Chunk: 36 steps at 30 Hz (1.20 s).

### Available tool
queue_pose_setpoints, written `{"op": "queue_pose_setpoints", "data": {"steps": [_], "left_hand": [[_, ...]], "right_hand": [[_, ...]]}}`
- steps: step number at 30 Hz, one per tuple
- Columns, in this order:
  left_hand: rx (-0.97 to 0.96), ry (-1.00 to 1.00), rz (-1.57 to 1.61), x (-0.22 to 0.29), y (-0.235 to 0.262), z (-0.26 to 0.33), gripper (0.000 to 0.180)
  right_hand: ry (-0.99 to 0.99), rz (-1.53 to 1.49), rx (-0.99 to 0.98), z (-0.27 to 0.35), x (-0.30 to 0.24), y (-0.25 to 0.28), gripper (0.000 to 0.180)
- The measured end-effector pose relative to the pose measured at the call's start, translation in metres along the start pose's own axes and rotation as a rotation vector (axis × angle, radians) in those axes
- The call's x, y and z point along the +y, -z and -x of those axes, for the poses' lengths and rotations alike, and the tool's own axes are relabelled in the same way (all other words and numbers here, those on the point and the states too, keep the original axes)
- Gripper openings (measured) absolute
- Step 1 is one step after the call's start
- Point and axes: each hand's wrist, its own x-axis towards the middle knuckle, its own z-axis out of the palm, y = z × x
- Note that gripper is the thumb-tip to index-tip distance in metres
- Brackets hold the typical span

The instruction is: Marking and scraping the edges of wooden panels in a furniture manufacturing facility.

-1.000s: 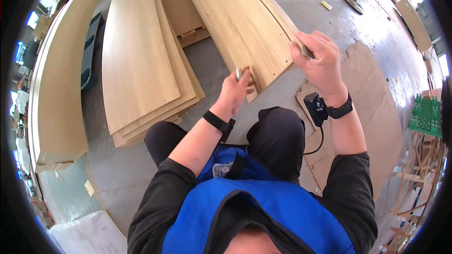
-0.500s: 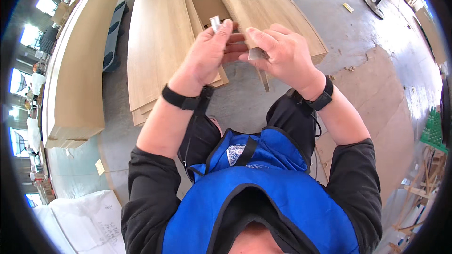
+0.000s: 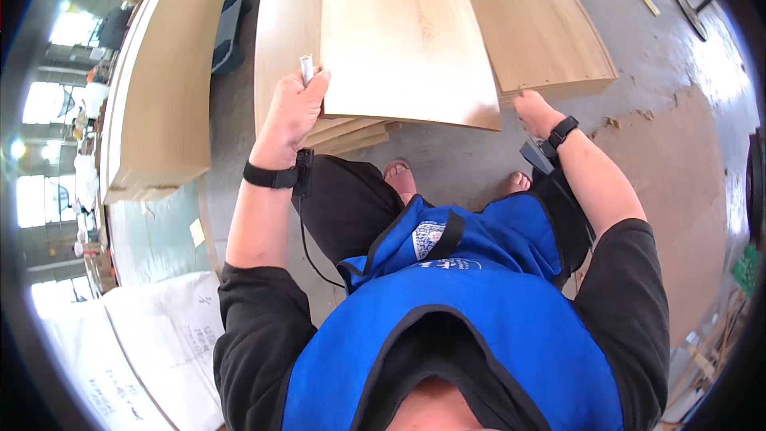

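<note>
My left hand (image 3: 294, 116) is closed in a fist around a small silvery-white strip (image 3: 306, 69), whose end sticks up past the thumb. That fist is right beside the left near corner of a pale wood-grain board (image 3: 407, 28); whether the fingers also grip the board I cannot make out. The board lies raised and slanting between two stacks, its near end facing me. Just off its right near corner is my right hand (image 3: 538, 114), fingers curled and slightly blurred. Anything inside them is hidden.
Wood-grain board stacks stand at left (image 3: 289, 0) and right (image 3: 531, 20). Farther left is a tall stack of boards (image 3: 171, 72) near a dark pallet (image 3: 231, 20). A white wrapped package (image 3: 163, 343) lies lower left; brown cardboard sheet (image 3: 666, 183) covers floor at right.
My hands, close together before, have moved far apart to either side. A pale board now spans the gap between the stacks. The view has shifted, with the stacks appearing farther right.
</note>
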Motion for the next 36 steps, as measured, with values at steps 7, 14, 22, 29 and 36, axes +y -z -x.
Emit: {"op": "queue_pose_setpoints", "data": {"steps": [7, 14, 22, 29, 36], "left_hand": [[-0.055, 0.064, 0.144, -0.038, 0.016, 0.003, 0.023], [-0.143, 0.034, 0.118, -0.024, 0.05, -0.002, 0.026], [-0.013, 0.14, 0.137, -0.027, 0.112, 0.006, 0.033], [0.212, 0.209, -0.242, -0.062, 0.152, -0.008, 0.031], [0.338, 0.324, -0.308, -0.139, 0.169, -0.037, 0.029]], "right_hand": [[-0.747, -1.612, 0.107, 0.005, -0.055, 0.003, 0.02], [-0.725, -1.782, 0.134, 0.002, -0.061, 0.01, 0.02], [-0.663, -1.776, 0.212, -0.011, -0.134, 0.055, 0.036], [-0.552, -1.835, 0.254, -0.032, -0.167, 0.064, 0.036], [-0.462, -1.755, 0.306, -0.065, -0.172, 0.044, 0.024]]}}
